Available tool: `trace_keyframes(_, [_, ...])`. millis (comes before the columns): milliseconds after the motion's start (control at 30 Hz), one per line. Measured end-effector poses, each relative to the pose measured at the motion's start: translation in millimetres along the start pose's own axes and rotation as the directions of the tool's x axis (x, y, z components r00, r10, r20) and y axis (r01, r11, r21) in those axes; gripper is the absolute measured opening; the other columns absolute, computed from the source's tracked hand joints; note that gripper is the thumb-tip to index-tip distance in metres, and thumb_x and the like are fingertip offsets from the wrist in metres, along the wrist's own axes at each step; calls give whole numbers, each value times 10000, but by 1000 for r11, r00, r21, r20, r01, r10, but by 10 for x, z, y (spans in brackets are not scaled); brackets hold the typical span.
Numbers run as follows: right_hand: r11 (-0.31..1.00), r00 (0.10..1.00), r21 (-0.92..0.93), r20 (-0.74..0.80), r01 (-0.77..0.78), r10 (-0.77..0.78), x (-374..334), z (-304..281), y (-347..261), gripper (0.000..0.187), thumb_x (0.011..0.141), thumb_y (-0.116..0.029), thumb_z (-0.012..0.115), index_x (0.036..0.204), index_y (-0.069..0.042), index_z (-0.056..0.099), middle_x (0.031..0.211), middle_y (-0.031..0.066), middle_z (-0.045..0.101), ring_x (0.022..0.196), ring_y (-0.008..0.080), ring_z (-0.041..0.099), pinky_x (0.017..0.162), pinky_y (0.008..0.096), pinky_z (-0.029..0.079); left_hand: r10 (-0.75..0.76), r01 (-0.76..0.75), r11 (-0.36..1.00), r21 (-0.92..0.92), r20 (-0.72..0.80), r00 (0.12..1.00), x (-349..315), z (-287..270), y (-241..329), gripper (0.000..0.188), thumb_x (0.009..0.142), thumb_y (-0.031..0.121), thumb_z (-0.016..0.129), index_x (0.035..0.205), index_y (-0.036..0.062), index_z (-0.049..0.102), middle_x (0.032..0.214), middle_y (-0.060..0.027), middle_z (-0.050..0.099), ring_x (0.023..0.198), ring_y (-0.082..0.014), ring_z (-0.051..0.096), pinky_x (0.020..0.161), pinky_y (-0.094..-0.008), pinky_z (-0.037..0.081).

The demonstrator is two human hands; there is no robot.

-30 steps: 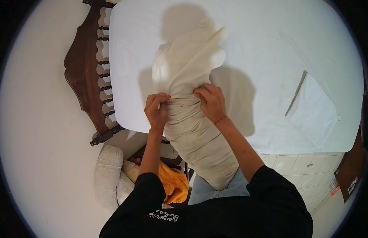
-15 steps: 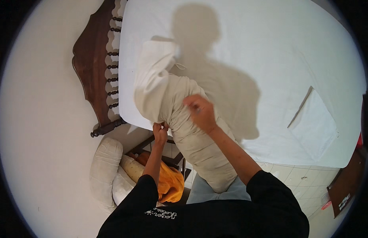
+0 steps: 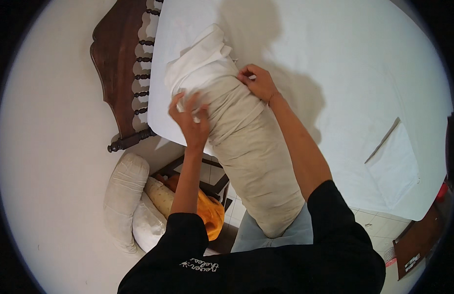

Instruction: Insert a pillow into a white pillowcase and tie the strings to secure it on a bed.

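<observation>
A long beige bolster [image 3: 258, 161] lies slantwise, its near end against my legs and its far part over the bed. White fabric, a bolster cover [image 3: 202, 61], is bunched around its far end, with a loose flap beyond. My right hand [image 3: 258, 84] pinches cloth at the right side, where the white cover meets the beige bolster. On the opposite side, my left hand [image 3: 191, 120] is slightly blurred, its fingers spread apart over the bolster's left edge near the cover.
The bed [image 3: 305, 39] has a white sheet and a dark wooden headboard [image 3: 116, 63] at left. A folded white cloth [image 3: 393, 164] lies on its right part. Below left are another bolster [image 3: 126, 196], pillows and an orange cloth [image 3: 209, 215] by a dark wooden frame.
Both hands have moved farther up the bolster. The left has released its pinch and spread its fingers; the right now grips the cloth. The white cover is gathered around the far end.
</observation>
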State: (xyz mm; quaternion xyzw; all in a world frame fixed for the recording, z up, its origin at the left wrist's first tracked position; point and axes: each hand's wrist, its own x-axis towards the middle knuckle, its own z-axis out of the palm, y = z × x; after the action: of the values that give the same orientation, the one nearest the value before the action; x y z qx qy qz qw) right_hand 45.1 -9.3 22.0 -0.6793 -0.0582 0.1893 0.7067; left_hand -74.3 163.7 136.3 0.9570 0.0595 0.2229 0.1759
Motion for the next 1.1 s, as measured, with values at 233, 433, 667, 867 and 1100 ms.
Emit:
trace_keyframes(233, [956, 924, -199, -274, 215, -265, -1401, 356, -61, 131, 769, 80, 616, 780, -49, 598, 803, 78, 613, 778, 276, 583, 689, 361, 471, 100, -132, 987, 88, 295, 950, -41, -55, 159, 349, 730, 11, 734, 1030, 188, 754, 1245, -101, 545, 1217, -267, 462, 1077, -459, 245])
trace_keyframes(433, [957, 958, -246, -196, 156, -207, -1499, 14, -227, 115, 759, -38, 712, 840, -86, 646, 857, 61, 636, 805, 277, 589, 776, 380, 453, 46, 61, 942, -331, 304, 951, -209, 23, 180, 436, 642, -206, 585, 923, 85, 749, 1170, -150, 565, 1137, -325, 579, 935, -416, 493])
trace_keyframes(667, [841, 925, -430, -34, 329, -380, -1154, 192, -853, 147, 786, -181, 729, 924, -143, 700, 1088, 34, 614, 1041, 251, 568, 891, 400, 418, 79, -28, 990, -140, 373, 925, -719, -328, 472, 373, 663, -159, 626, 938, 73, 726, 951, -140, 601, 974, -282, 627, 842, -373, 540])
trace_keyframes(867, [791, 946, -541, 27, 285, -322, -1700, 323, -498, 117, 821, -159, 679, 937, -151, 690, 1160, 55, 579, 1178, 287, 510, 944, 427, 391, -440, 666, 522, -533, 501, 745, -646, -382, -238, 152, 952, 107, 596, 900, -16, 670, 805, -58, 648, 799, -147, 611, 776, -301, 500])
trace_keyframes(1100, [821, 969, -516, 103, 245, -224, -1450, 239, -708, 81, 832, -148, 672, 906, -118, 658, 1136, 37, 577, 1117, 260, 528, 900, 403, 411, -364, 670, 437, -600, 563, 742, -35, 397, -757, 453, 973, 357, 627, 1279, 33, 544, 1126, -53, 628, 1051, -138, 552, 935, -299, 439])
